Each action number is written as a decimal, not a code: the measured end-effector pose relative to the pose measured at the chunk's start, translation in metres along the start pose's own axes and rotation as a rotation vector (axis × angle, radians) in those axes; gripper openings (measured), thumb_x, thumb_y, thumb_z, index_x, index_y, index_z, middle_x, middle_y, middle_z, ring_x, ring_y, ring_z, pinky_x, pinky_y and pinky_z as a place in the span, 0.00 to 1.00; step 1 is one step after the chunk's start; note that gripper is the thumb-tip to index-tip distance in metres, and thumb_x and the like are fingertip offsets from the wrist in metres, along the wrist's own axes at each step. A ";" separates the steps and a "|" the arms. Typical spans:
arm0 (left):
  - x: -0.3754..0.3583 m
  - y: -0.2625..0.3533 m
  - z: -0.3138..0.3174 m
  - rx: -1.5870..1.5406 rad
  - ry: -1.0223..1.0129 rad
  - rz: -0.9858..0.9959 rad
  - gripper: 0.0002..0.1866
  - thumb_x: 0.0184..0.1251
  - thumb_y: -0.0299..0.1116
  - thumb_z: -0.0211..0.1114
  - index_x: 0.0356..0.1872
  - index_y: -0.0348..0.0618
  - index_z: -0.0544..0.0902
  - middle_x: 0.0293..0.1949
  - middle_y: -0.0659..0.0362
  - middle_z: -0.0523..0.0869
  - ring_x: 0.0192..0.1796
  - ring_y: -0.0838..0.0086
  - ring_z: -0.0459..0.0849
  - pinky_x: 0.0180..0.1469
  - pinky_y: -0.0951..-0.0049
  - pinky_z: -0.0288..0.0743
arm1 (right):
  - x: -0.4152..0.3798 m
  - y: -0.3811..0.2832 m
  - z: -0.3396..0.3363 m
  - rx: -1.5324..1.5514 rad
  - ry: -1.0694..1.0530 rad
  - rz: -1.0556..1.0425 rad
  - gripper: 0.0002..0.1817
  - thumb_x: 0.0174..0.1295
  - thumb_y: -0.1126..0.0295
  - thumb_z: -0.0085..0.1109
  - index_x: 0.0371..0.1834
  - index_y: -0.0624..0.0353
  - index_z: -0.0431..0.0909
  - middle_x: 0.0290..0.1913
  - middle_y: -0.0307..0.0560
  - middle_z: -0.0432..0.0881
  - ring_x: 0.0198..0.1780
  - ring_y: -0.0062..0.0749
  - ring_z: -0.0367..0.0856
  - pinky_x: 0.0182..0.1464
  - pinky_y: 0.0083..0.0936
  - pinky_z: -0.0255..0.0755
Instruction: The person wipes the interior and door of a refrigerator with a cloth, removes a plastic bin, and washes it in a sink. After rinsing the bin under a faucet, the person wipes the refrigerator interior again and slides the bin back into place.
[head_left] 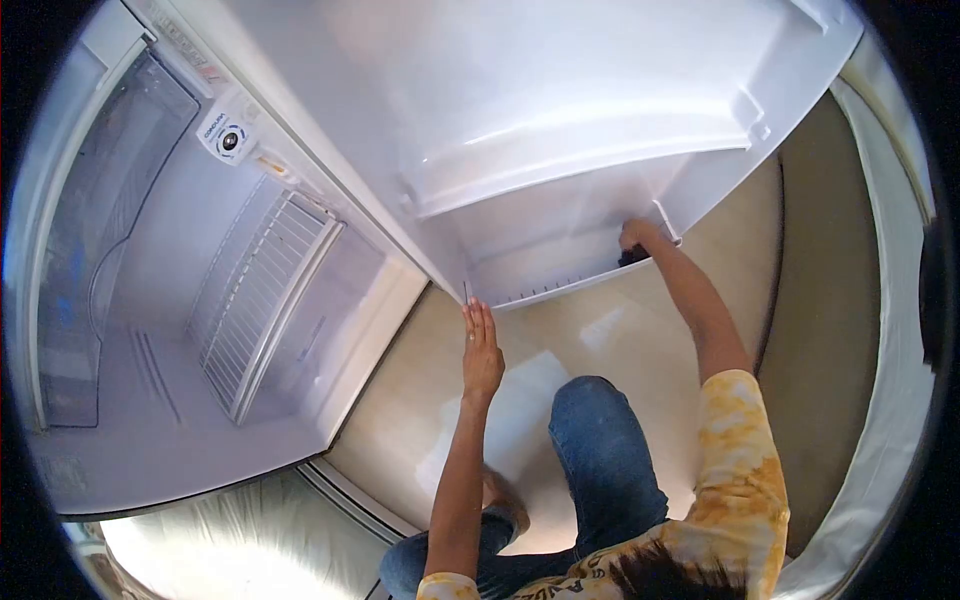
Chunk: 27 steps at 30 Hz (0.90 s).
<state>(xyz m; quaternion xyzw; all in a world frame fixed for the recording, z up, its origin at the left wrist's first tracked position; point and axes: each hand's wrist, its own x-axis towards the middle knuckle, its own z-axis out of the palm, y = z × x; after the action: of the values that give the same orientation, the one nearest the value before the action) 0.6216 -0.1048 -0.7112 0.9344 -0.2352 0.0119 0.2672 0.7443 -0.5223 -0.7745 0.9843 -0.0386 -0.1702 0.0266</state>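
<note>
My right hand [641, 236] reaches into the lower bin of the open refrigerator door [560, 225], at the bin's right end. It is closed around a dark, bunched-up piece that looks like a cloth [630, 258]; most of it is hidden by the hand and the bin wall. With fingers stretched out, my left hand [482, 352] rests against the door's lower corner near the hinge side. A ring shows on one finger. Above the lower bin, a white door shelf [590, 150] spans the door.
The open refrigerator compartment [160, 300] stands at left, with a wire shelf [265, 300], a clear drawer-like cover [120, 190] and a control dial [230, 141]. Beige floor [390, 400] lies below the door. A dark brown surface [830, 300] with white fabric [890, 250] borders the right side.
</note>
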 end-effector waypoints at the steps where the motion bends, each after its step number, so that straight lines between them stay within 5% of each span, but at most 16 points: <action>1: 0.001 0.000 -0.003 -0.029 -0.003 -0.002 0.44 0.42 0.10 0.46 0.68 0.32 0.45 0.71 0.43 0.38 0.72 0.47 0.37 0.70 0.59 0.49 | 0.005 -0.011 0.014 -0.031 -0.003 0.028 0.17 0.42 0.58 0.56 0.29 0.59 0.84 0.35 0.57 0.83 0.37 0.47 0.83 0.42 0.41 0.75; 2: 0.002 0.000 -0.008 -0.060 -0.012 -0.004 0.44 0.42 0.09 0.46 0.68 0.32 0.45 0.71 0.43 0.39 0.72 0.47 0.37 0.71 0.59 0.48 | 0.010 -0.021 0.030 -0.063 -0.008 0.055 0.17 0.39 0.58 0.59 0.28 0.59 0.84 0.34 0.57 0.83 0.38 0.47 0.83 0.43 0.41 0.75; 4: -0.005 -0.002 -0.007 -0.058 -0.031 -0.001 0.44 0.42 0.09 0.45 0.69 0.32 0.45 0.71 0.42 0.39 0.72 0.47 0.37 0.71 0.58 0.45 | 0.063 -0.059 0.065 -0.049 -0.341 -0.149 0.20 0.36 0.56 0.61 0.29 0.59 0.84 0.37 0.55 0.83 0.41 0.44 0.82 0.42 0.43 0.75; 8: 0.004 -0.015 -0.006 0.005 -0.047 0.077 0.44 0.42 0.09 0.44 0.68 0.30 0.44 0.70 0.39 0.38 0.72 0.44 0.35 0.72 0.56 0.39 | 0.039 -0.245 0.031 0.229 -0.239 -0.369 0.20 0.44 0.54 0.56 0.31 0.58 0.83 0.37 0.51 0.83 0.40 0.39 0.82 0.42 0.39 0.75; 11: 0.011 -0.014 -0.015 0.094 -0.074 0.074 0.41 0.45 0.11 0.45 0.67 0.26 0.45 0.69 0.37 0.41 0.71 0.42 0.38 0.71 0.56 0.41 | 0.029 -0.307 0.003 0.477 -0.180 -0.466 0.18 0.49 0.55 0.53 0.32 0.58 0.82 0.36 0.48 0.83 0.38 0.34 0.81 0.40 0.36 0.75; 14: 0.023 -0.015 -0.019 0.169 -0.089 0.043 0.39 0.48 0.14 0.47 0.67 0.25 0.46 0.69 0.37 0.43 0.71 0.42 0.39 0.71 0.54 0.41 | 0.009 -0.291 -0.039 0.916 -0.215 -0.500 0.17 0.54 0.57 0.50 0.34 0.59 0.81 0.35 0.45 0.83 0.36 0.30 0.81 0.39 0.32 0.75; 18: 0.024 -0.012 -0.028 0.189 -0.088 0.004 0.39 0.50 0.15 0.48 0.69 0.35 0.49 0.71 0.44 0.45 0.72 0.47 0.40 0.71 0.49 0.39 | -0.071 -0.184 -0.045 1.642 -0.400 -0.477 0.16 0.61 0.59 0.47 0.37 0.59 0.80 0.34 0.41 0.83 0.33 0.23 0.81 0.37 0.28 0.76; 19: 0.027 -0.010 -0.032 0.206 -0.106 -0.028 0.40 0.50 0.16 0.48 0.69 0.38 0.49 0.71 0.47 0.45 0.73 0.49 0.40 0.70 0.48 0.39 | -0.111 -0.144 -0.038 1.845 -0.724 0.011 0.16 0.61 0.58 0.47 0.36 0.58 0.79 0.32 0.44 0.82 0.29 0.27 0.81 0.32 0.29 0.77; 20: 0.026 -0.011 -0.035 0.218 -0.101 -0.025 0.40 0.50 0.15 0.48 0.69 0.41 0.50 0.71 0.50 0.46 0.73 0.50 0.41 0.70 0.48 0.39 | -0.150 -0.119 -0.025 1.878 -0.460 0.234 0.18 0.61 0.56 0.46 0.36 0.58 0.79 0.32 0.46 0.82 0.29 0.30 0.82 0.33 0.33 0.78; 21: 0.027 -0.012 -0.035 0.227 -0.095 -0.019 0.40 0.50 0.15 0.48 0.70 0.44 0.51 0.72 0.52 0.47 0.73 0.52 0.41 0.70 0.47 0.40 | -0.182 -0.091 -0.011 2.174 -0.625 0.466 0.19 0.61 0.55 0.45 0.38 0.59 0.79 0.32 0.47 0.82 0.30 0.33 0.82 0.35 0.35 0.78; 24: 0.028 -0.008 -0.034 0.225 -0.064 -0.019 0.40 0.49 0.14 0.47 0.69 0.50 0.56 0.71 0.57 0.53 0.73 0.53 0.44 0.70 0.48 0.43 | -0.201 -0.041 0.032 2.414 -0.191 0.697 0.19 0.62 0.54 0.42 0.38 0.56 0.78 0.32 0.47 0.82 0.33 0.36 0.82 0.38 0.39 0.78; 27: 0.027 -0.001 -0.035 0.200 -0.055 -0.055 0.38 0.49 0.13 0.47 0.67 0.48 0.60 0.69 0.57 0.56 0.72 0.52 0.46 0.70 0.50 0.45 | -0.123 -0.056 0.087 2.783 0.449 0.483 0.17 0.64 0.55 0.41 0.40 0.53 0.77 0.35 0.44 0.81 0.38 0.35 0.81 0.41 0.38 0.77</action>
<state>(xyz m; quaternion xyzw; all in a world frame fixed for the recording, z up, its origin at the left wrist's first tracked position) 0.6496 -0.0980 -0.6773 0.9625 -0.2144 0.0022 0.1662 0.6035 -0.4595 -0.8194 0.1836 -0.3298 0.1707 -0.9102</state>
